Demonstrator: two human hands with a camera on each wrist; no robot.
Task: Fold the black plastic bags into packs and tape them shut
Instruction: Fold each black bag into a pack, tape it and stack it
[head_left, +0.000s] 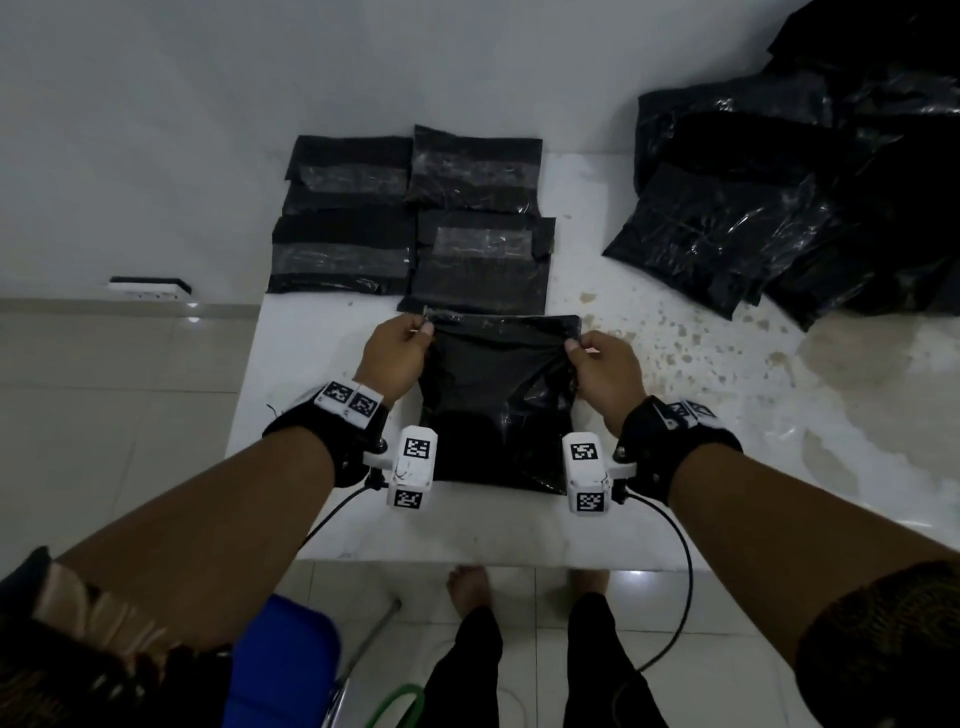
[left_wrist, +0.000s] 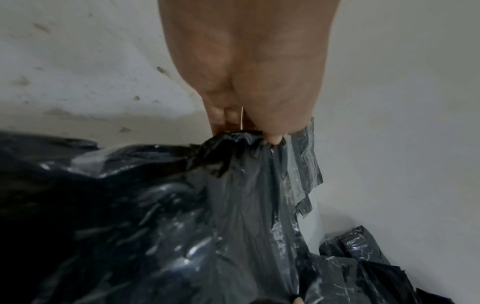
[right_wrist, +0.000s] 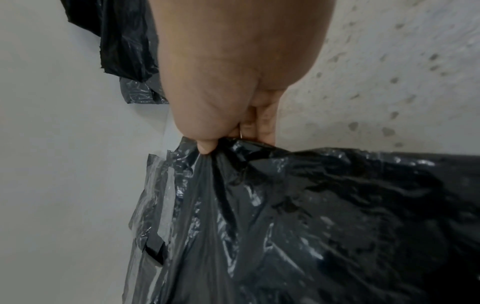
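A black plastic bag (head_left: 493, 400) lies on the white table (head_left: 701, 441) in front of me, its far end raised. My left hand (head_left: 395, 353) pinches its far left corner, thumb on top; in the left wrist view that hand (left_wrist: 246, 86) bunches the black plastic bag (left_wrist: 233, 205). My right hand (head_left: 602, 369) pinches the far right corner; the right wrist view has the hand (right_wrist: 228, 86) gripping the crumpled bag (right_wrist: 298, 205). A clear tape strip (left_wrist: 306, 162) runs along the bag's far edge (right_wrist: 153, 197). Several taped packs (head_left: 415, 218) lie beyond.
A heap of loose black bags (head_left: 789, 197) fills the table's back right. The table top right of the bag is stained and speckled. A white wall stands behind. Below the near table edge are tiled floor, my bare feet and a blue seat (head_left: 283, 665).
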